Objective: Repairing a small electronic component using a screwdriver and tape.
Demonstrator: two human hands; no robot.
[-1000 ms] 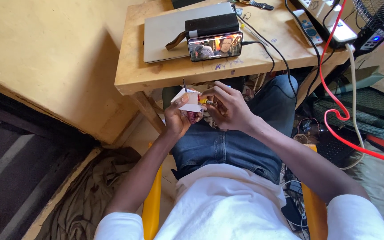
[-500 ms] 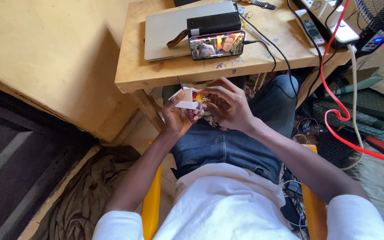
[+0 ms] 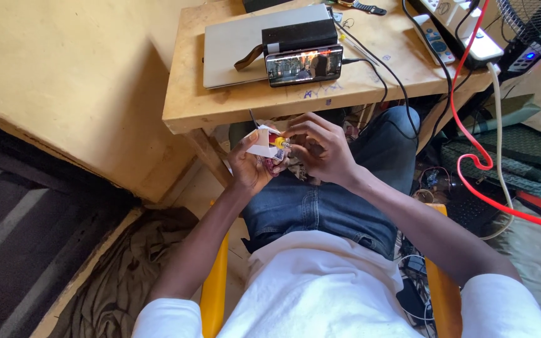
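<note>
White paper wraps the small red and yellow part that our left hand pinches over our lap, just below the near edge of the wooden worktop. Our right hand sits just right of that part, fingertips pressed to its yellow end, its long axis running sideways between both hands. Beyond that part, on the worktop, a phone leans against a black box on a closed laptop; nothing stands between hands and part.
</note>
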